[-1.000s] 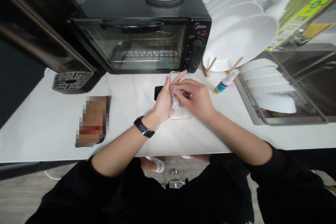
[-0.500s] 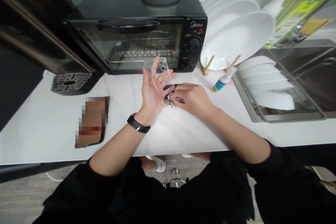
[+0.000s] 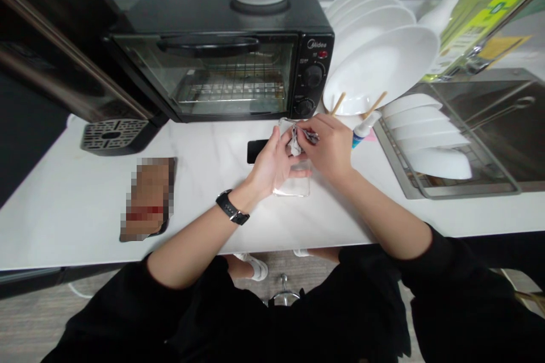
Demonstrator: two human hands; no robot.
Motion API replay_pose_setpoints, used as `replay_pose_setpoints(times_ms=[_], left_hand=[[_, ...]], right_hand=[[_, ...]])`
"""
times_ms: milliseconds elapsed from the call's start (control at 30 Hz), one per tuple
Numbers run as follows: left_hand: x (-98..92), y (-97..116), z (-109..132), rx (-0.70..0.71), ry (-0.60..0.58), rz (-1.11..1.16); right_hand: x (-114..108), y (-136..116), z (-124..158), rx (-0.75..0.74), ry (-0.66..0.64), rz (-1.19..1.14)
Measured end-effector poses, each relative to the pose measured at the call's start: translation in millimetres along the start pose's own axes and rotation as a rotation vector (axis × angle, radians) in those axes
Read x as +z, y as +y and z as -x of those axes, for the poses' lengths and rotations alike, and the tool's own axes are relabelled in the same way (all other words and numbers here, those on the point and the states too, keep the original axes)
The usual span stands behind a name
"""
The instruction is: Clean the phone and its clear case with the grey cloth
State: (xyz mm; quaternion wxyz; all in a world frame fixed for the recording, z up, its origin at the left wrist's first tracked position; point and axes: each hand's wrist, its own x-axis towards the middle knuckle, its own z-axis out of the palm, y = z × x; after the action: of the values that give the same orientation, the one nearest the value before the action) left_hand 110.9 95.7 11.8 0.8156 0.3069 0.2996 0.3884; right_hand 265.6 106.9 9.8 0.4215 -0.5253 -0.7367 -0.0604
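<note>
A clear phone case (image 3: 293, 181) lies in front of me on the white counter (image 3: 85, 204), and my left hand (image 3: 272, 161) grips its left edge with curled fingers. My right hand (image 3: 327, 147) pinches a small crumpled white wipe (image 3: 296, 142) and presses it onto the upper part of the case. A black watch is on my left wrist. A small black object (image 3: 256, 151) lies on the counter just left of my left hand.
A black toaster oven (image 3: 221, 62) stands behind the hands with a white pot on top. White plates (image 3: 383, 62) lean in a wooden rack at the right, beside a small spray bottle (image 3: 361, 129) and a sink rack of bowls (image 3: 430, 147). A phone (image 3: 147, 198) lies at the left.
Half a second ago my left hand held the clear case up on edge in front of the oven. The case now lies low over the counter and my right hand has moved the wipe up onto it.
</note>
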Motion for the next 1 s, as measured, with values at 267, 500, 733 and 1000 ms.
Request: replay_pose_setpoints(times_ms=[267,500,733,1000], left_hand=[[6.1,-8.7,-0.2,-0.075,0.085,0.120],[1.1,8.9,1.3,0.228,0.093,0.104],[-12.5,21.2,1.8,0.457,0.213,0.032],[-6.0,31.4,8.2,0.422,0.248,0.041]], right_hand=[[-0.3,-12.9,4.4,-0.014,-0.033,-0.305],[3.4,-22.1,13.0,-0.233,-0.241,-0.472],[-2.0,-22.4,10.8,-0.411,-0.425,-0.375],[-5.6,-17.4,4.5,-0.237,-0.365,-0.006]])
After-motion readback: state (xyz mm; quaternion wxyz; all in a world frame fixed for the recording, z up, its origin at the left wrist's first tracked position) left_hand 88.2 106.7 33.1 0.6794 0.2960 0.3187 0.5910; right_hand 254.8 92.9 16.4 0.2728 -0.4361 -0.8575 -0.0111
